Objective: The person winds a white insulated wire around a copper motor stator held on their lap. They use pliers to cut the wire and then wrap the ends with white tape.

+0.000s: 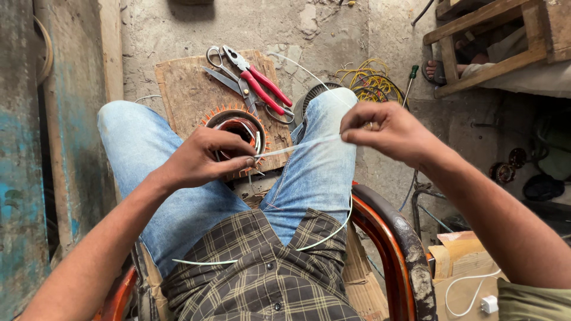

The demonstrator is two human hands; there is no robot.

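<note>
The left hand (pixel 205 157) rests over a round motor coil (pixel 238 128) with orange edging, its fingers curled and the thumb and forefinger pinched on one end of a thin white sleeve (pixel 297 146). The right hand (pixel 386 128) is closed on the other end, so the sleeve stretches taut between the 2 hands, just above the right knee of the blue jeans (pixel 321 172). More white tubing (pixel 324 235) loops down across the lap and the plaid shirt. The coil sits on a worn wooden board (pixel 184 89) between the knees. On the far part of the board lie scissors (pixel 221 72) and red-handled pliers (pixel 262 83), touching each other. A tangle of yellow wire (pixel 370 80) lies on the concrete floor beyond the right knee, with a green-handled screwdriver (pixel 410 80) beside it.
</note>
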